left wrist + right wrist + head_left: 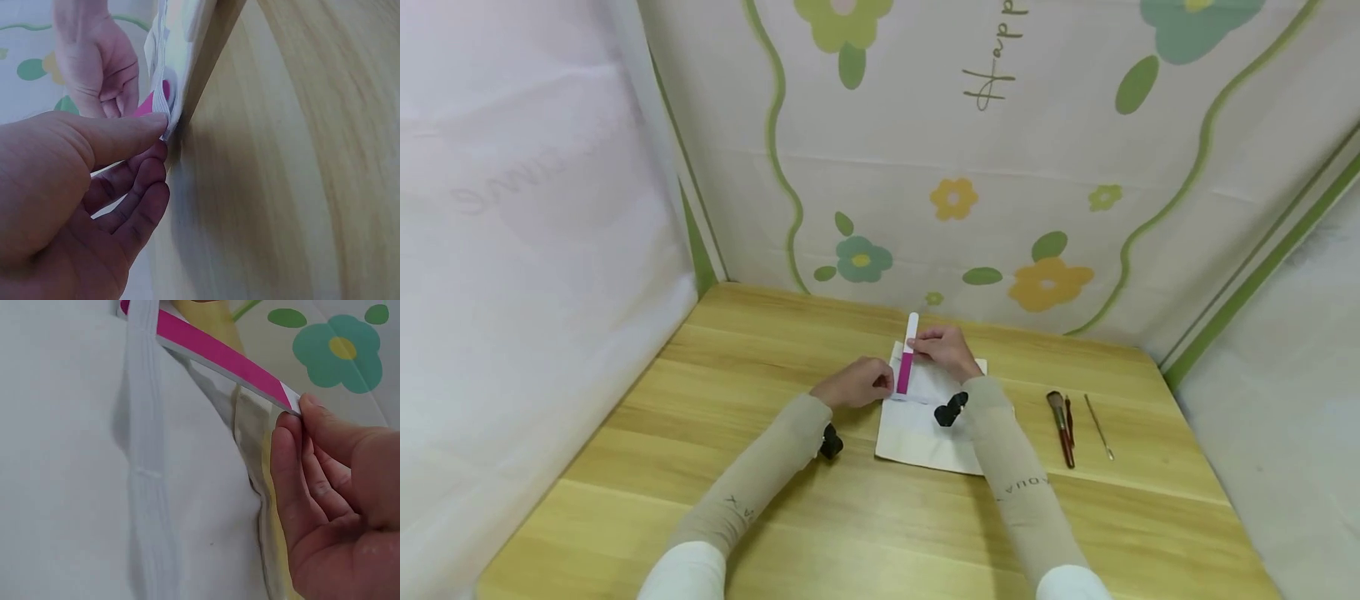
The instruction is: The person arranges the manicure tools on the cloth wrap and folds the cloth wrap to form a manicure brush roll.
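A white cloth [921,437] lies on the table with a white elastic band [149,444] running across it. My right hand [946,348] pinches the white end of a flat pink-and-white nail file [905,372] between thumb and fingers. In the right wrist view the file slants, its far pink end passing beneath the band. My left hand [859,383] is at the cloth's left side. Its thumb and forefinger pinch the edge of the band, as the left wrist view shows. The file's lower tip is partly hidden by the band.
To the right of the cloth lie a wide brush [1060,425] with a dark red handle, a thinner red-handled tool [1070,421] and a slim metal stick [1099,429]. A flower-printed curtain [895,208] hangs along the back edge of the wooden table [820,517].
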Motion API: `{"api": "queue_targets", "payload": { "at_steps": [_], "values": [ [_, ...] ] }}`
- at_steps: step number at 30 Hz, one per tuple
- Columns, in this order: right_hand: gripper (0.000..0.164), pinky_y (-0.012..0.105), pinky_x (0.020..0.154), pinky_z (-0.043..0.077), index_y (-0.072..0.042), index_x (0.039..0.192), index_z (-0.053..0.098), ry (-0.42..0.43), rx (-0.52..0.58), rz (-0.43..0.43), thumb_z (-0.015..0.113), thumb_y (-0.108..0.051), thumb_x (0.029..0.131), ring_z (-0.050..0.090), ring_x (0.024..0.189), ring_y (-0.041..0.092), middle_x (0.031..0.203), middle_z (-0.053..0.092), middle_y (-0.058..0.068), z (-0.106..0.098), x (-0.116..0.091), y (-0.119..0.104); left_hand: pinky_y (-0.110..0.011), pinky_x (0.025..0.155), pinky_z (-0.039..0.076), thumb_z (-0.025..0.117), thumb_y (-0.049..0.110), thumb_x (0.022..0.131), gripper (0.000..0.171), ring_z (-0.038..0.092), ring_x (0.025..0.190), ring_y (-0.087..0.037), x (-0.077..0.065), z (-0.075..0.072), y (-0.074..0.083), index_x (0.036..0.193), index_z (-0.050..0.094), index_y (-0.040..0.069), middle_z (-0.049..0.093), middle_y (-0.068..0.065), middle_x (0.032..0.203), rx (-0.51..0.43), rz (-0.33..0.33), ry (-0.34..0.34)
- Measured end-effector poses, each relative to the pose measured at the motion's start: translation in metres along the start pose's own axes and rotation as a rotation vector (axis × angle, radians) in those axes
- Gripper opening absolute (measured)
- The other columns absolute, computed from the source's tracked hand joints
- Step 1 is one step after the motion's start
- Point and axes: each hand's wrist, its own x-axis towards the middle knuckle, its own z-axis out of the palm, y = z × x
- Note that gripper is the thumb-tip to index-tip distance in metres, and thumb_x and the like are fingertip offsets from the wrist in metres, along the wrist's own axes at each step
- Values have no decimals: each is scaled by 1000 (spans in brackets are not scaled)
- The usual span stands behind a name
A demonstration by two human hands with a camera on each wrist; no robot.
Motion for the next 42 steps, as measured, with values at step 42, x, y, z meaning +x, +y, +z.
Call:
{"api": "queue_targets", "payload": {
  "at_steps": [42],
  "values": [
    [22, 34, 87, 63, -4, 109, 80, -298, -371, 42, 80, -21, 95, 77, 94, 19, 106, 81, 10, -23, -41, -29, -26, 80, 51, 66, 6, 103, 12, 57, 81, -13, 2, -3, -1, 92, 72, 6, 68, -4, 88, -28, -17, -8]
  ]
}}
